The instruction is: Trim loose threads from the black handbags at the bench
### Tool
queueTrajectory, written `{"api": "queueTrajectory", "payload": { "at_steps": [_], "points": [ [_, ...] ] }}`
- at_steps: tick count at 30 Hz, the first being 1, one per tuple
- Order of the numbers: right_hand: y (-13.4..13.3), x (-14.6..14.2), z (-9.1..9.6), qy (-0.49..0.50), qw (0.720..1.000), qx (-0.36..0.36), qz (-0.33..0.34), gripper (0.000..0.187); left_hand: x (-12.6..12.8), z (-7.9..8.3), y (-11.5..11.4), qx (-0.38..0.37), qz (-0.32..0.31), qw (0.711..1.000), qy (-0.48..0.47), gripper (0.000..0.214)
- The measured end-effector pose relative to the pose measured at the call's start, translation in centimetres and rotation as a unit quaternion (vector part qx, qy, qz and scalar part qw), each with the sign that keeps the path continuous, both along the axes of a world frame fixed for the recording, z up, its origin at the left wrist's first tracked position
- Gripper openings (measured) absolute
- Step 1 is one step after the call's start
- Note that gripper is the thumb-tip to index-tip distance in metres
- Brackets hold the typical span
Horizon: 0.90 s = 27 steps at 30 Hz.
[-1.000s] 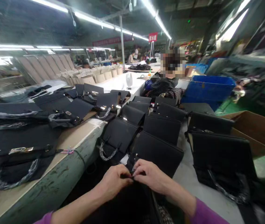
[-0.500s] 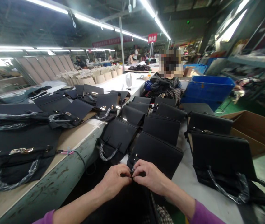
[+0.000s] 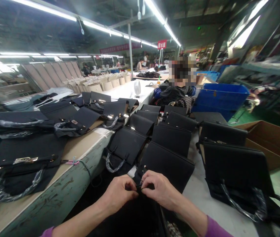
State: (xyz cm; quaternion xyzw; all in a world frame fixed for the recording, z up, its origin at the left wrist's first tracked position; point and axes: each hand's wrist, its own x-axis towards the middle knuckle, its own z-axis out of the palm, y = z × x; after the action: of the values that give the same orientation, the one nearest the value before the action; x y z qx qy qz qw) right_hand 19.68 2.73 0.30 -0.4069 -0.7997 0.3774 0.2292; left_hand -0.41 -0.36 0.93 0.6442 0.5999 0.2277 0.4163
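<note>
A thin black strip (image 3: 139,186), small in view, lies just before the nearest black bag (image 3: 167,163), pinched in the fingertip grip of my left hand (image 3: 120,191) and right hand (image 3: 159,188). Further black bags (image 3: 171,140) rest beyond on the pale surface (image 3: 195,192); rightward stand a cardboard box (image 3: 270,141) and blue bin (image 3: 220,98).

Factory workshop, black handbags (image 3: 166,163), worktables (image 3: 194,197), overhead strip lights (image 3: 154,11)
</note>
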Motion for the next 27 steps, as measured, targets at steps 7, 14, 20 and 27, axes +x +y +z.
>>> {"api": "queueTrajectory", "payload": {
  "at_steps": [7,14,20,27],
  "points": [
    [-0.4,-0.1,-0.1,0.040,0.999,0.003,-0.026,0.017,-0.1,-0.5,0.1,-0.012,0.022,1.000,0.001,0.011],
    [-1.2,-0.4,-0.2,0.075,0.995,0.001,-0.065,0.021,0.1,-0.2,-0.1,-0.012,0.016,1.000,0.008,0.012],
    [-1.1,-0.1,-0.2,0.091,0.995,-0.004,-0.038,0.022,0.1,-0.2,0.0,-0.008,-0.001,1.000,-0.013,0.010],
    [-1.0,-0.3,-0.3,0.090,0.995,-0.012,-0.034,0.023,0.1,-1.1,0.0,-0.022,-0.012,0.999,-0.043,0.015]
  ]
}}
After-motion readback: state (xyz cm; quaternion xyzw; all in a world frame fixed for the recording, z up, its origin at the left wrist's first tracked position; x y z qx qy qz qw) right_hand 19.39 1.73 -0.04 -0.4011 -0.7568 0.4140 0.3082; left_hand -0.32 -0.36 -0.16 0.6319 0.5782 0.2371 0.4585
